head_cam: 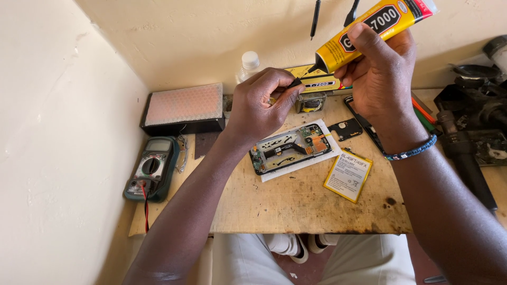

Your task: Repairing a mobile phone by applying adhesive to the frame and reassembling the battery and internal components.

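Observation:
My right hand (381, 74) grips a yellow glue tube (369, 29) raised above the bench, its black nozzle pointing down-left. My left hand (260, 103) pinches a small black cap at the nozzle tip (297, 82). Below the hands an opened phone (291, 148) lies on a white sheet, its circuit boards and cables exposed. A yellow-edged flat battery (348, 175) lies to its right. A small black cover plate (346, 128) sits just above the battery.
A green multimeter (150, 168) with a red lead rests at the bench's left edge. A black box with pink bubble wrap (184, 108) stands behind it. A clear bottle (248, 66), a yellow carton (317, 82) and dark equipment (475, 121) line the back and right.

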